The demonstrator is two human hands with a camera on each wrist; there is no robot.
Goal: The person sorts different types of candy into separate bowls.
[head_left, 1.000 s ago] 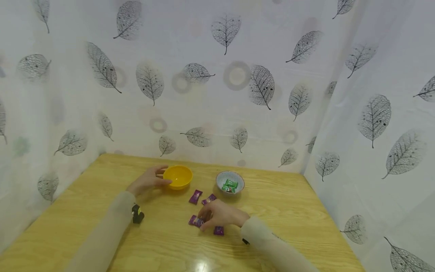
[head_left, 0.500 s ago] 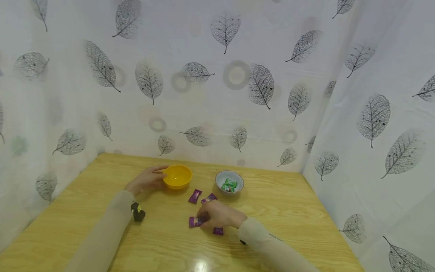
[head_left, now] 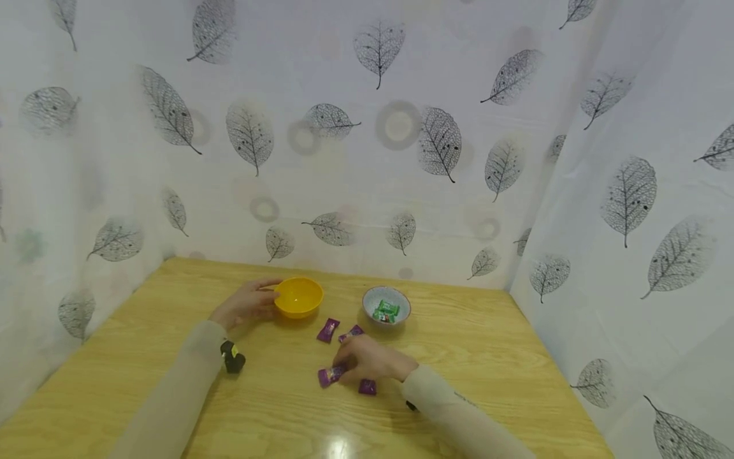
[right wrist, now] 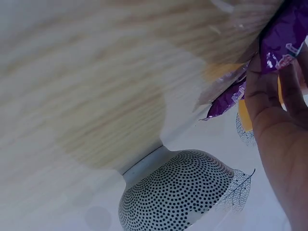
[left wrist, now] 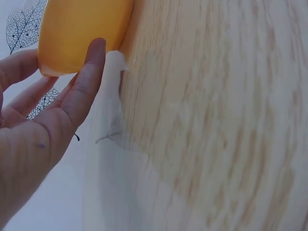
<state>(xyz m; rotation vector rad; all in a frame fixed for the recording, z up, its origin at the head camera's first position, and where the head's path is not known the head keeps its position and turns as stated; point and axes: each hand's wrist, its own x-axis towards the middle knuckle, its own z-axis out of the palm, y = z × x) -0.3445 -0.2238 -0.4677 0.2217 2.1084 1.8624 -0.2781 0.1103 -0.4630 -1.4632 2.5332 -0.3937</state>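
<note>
My left hand (head_left: 243,305) is at the left side of a yellow bowl (head_left: 299,298), thumb and fingers lying loosely against its outer wall. In the left wrist view the thumb (left wrist: 91,67) overlaps the bowl's side. My right hand (head_left: 373,358) pinches a purple-wrapped candy (head_left: 327,377) close over the table, the wrapper's left end sticking out past the fingertips. Another purple candy (head_left: 367,386) lies just under this hand, and a third (head_left: 351,333) lies behind it, partly covered. In the right wrist view a purple wrapper (right wrist: 284,41) overlaps the fingers.
One more purple candy (head_left: 328,330) lies between the yellow bowl and the right hand. A speckled bowl (head_left: 373,295) with green-wrapped candies (head_left: 387,310) stands at the back right. The wooden table (head_left: 476,344) ends at a leaf-print curtain (head_left: 355,178).
My right fingers have closed on the purple candy, and it has turned slightly. The left thumb has drawn back a little from the front of the yellow bowl.
</note>
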